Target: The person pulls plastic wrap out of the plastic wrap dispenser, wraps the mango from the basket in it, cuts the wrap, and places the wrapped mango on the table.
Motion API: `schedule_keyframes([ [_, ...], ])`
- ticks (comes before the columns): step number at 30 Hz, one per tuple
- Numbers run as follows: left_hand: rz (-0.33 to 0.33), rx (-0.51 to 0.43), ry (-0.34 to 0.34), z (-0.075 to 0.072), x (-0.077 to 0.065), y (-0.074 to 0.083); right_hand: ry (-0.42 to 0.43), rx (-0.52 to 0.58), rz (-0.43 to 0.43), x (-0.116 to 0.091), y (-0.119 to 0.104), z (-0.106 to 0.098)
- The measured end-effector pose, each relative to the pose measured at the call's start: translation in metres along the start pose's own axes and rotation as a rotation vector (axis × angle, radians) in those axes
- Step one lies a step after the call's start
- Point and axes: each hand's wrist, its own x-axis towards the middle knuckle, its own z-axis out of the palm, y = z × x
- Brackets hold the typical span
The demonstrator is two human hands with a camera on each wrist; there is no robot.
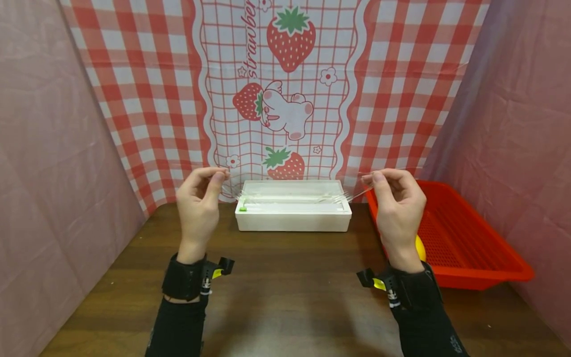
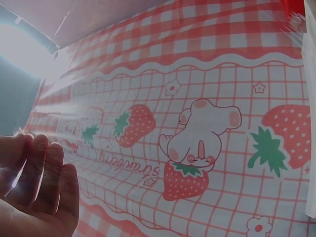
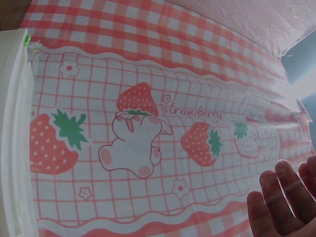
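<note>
1. Left hand (image 1: 198,206) and right hand (image 1: 401,213) raised, well apart, one toward each side of the white box (image 1: 293,222); each pinches clear film (image 1: 337,197) between thumb and fingertips.
2. Checked cloth (image 1: 397,64) with strawberry print hangs at the far side; pink drapes (image 1: 53,173) left and right of it.
3. Brown table (image 1: 290,282) below everything.
4. Red basket (image 1: 495,275) on the table at right, partly hidden by the right hand; an outward swing of that hand could knock the rim and jolt the pinch.
5. White box sits upright, far middle of the table, long side facing near; neither hand steadies it, so a hard pull could drag or tip it nearward.
6. Clear film runs from the box toward both hands, gathered at the box's left and right ends; full outline too transparent to trace; uneven pull could skew or tear it; slack could let it cling to itself.
7. Yellow object (image 1: 420,249) in the basket, left side, mostly hidden; cannot tell what.
8. Green piece (image 1: 243,209) at the box's left end; film snagging there might rip crooked.
</note>
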Motion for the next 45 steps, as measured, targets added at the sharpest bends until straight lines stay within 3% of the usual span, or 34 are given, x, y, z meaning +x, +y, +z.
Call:
schedule_keyframes([
  [14,0.02,-0.009,0.0,-0.001,0.001,0.002,-0.018,-0.068,-0.015,-0.001,-0.005,-0.003],
  [21,0.028,-0.02,-0.002,-0.002,0.002,0.005,-0.013,-0.04,0.002,0.0,-0.008,-0.003],
  [26,0.009,0.008,-0.022,-0.005,0.003,0.006,-0.09,-0.033,0.045,0.003,-0.009,-0.01],
  [32,-0.022,0.029,-0.072,-0.01,0.003,0.005,-0.179,-0.127,0.117,0.006,-0.011,-0.017],
  [40,-0.126,0.072,-0.17,-0.013,0.0,0.003,-0.352,-0.137,0.184,0.006,-0.008,-0.02],
  [45,-0.215,0.021,-0.247,-0.014,0.002,0.004,-0.473,-0.152,0.235,0.008,-0.008,-0.025],
])
